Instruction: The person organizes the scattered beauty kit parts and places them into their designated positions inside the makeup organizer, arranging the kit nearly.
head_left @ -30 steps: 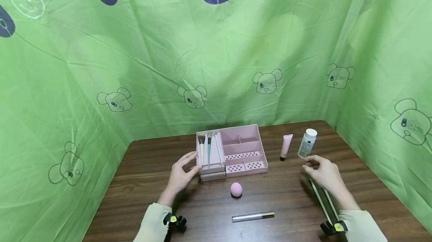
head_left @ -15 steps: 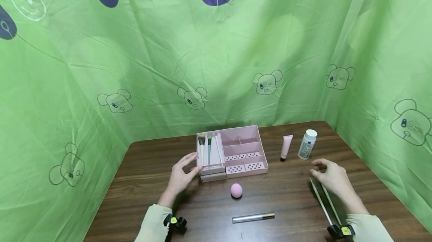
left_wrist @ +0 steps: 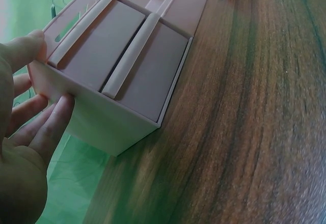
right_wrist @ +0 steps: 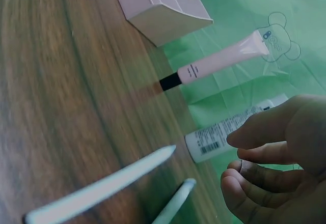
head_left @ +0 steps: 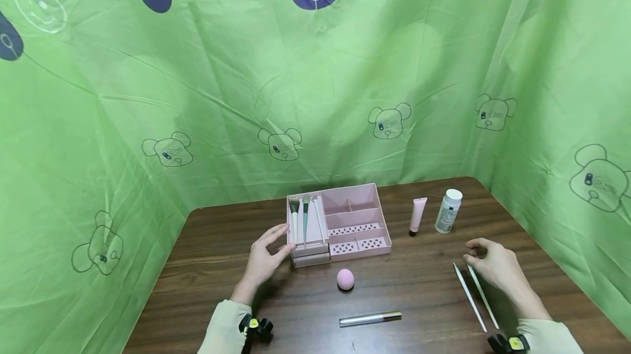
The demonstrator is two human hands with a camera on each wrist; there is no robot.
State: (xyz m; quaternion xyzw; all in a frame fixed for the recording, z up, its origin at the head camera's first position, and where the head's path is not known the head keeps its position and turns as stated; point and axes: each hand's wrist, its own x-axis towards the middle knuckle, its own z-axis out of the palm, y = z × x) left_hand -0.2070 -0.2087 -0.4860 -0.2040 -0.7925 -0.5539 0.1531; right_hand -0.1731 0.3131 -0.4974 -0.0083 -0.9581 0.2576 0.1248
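In the head view my left hand [head_left: 266, 261] rests at the left front corner of a pink compartment organizer [head_left: 355, 255]. The left wrist view shows its thumb at the top front edge and fingertips against the side wall [left_wrist: 97, 122]. Several makeup brushes [head_left: 305, 222] lie in the organizer's left section. At right, my right hand [head_left: 498, 266] hovers above the table with loosely bent fingers, holding nothing. Nearest to it are two pale slim sticks [head_left: 470, 298], tapered at the far end. Behind it stands a white-capped bottle [head_left: 448, 211], and left of that a pink squeeze tube [head_left: 418, 216] on its black cap.
A pink ball [head_left: 345, 279] sits in front of the organizer. Nearer the front lies a silver tube [head_left: 370, 319] with a darker end. The wooden table [head_left: 212, 266] is bordered by a green printed cloth [head_left: 315, 69] at the back and sides.
My right hand has drawn back from beside the bottle, toward the right and nearer to me, over the upper ends of the sticks. The left hand stays at the organizer.
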